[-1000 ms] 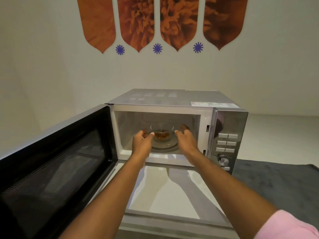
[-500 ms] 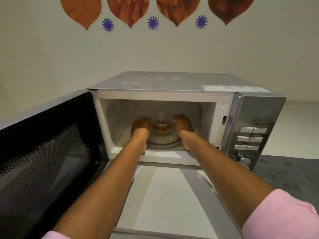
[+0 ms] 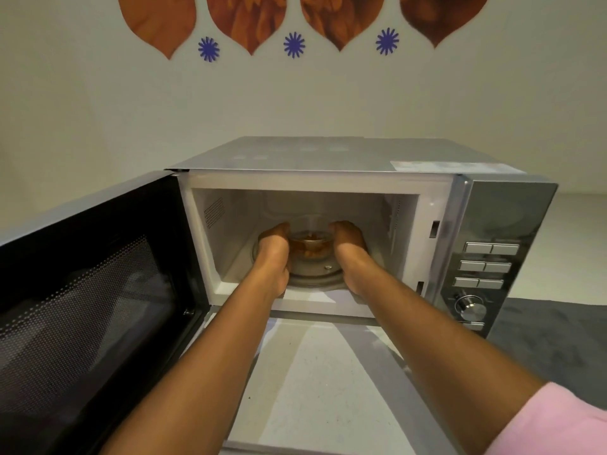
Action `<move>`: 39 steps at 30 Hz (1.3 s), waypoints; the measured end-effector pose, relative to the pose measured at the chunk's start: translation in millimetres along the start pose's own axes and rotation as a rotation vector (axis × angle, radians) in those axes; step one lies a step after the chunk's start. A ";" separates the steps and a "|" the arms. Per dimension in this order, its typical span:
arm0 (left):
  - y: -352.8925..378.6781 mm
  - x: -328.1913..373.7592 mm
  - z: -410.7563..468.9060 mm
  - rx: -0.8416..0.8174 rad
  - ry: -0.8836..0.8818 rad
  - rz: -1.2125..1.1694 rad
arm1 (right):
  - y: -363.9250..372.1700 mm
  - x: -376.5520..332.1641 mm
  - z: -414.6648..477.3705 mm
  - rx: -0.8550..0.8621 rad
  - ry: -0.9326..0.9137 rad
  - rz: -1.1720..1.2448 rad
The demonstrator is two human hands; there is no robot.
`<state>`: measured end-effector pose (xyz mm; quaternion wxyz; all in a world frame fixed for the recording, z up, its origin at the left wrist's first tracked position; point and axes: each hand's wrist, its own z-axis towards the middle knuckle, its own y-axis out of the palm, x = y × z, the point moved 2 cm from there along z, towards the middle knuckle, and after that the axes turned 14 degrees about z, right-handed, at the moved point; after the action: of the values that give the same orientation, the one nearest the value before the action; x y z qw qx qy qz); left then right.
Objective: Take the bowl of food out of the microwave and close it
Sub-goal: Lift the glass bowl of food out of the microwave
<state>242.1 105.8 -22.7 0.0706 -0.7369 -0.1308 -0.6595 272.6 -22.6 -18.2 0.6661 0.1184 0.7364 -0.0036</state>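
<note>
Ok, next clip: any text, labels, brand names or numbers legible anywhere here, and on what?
None can be read.
Sticker on top of the microwave: print too blurred to read.
Control panel buttons: no markings can be made out.
Wall decorations: shapes only, no lettering.

Orange petal decals (image 3: pixel 251 21) and blue star stickers (image 3: pixel 294 45) decorate the wall (image 3: pixel 98 110).

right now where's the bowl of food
In the head view, the bowl sits inside the open microwave, on the turntable, between the left hand and right hand.
</note>
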 end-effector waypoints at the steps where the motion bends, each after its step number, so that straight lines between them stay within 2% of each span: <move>1: -0.8 1.5 -2.4 0.009 -0.001 -0.008 | -1.6 -0.5 -5.8 -0.004 0.020 0.006; 5: -5.3 10.2 -21.9 0.033 -0.002 -0.007 | -12.1 -5.9 -34.7 -0.027 0.073 0.034; 13: -17.8 13.8 -91.3 -0.060 0.018 -0.062 | -44.6 -13.0 -101.2 -0.170 -0.101 0.071; 17: -19.4 13.6 -133.9 -0.082 0.024 -0.120 | -67.2 -9.0 -137.3 -0.207 -0.087 0.067; 23: -5.0 5.0 -184.1 -0.157 0.046 -0.060 | -113.7 -0.9 -180.2 -0.196 -0.122 0.083; 33: 61.2 -29.4 -224.7 -0.298 0.012 0.043 | -199.0 19.7 -211.1 -0.008 -0.183 0.058; 39: 119.4 -57.6 -239.9 -0.510 0.061 -0.002 | -259.1 27.4 -212.5 0.124 -0.219 0.139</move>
<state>42.0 -80.4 -42.6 -0.1143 -0.7106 0.0415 -0.6930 15.5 -235.1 -60.6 0.7326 0.2088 0.6477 -0.0160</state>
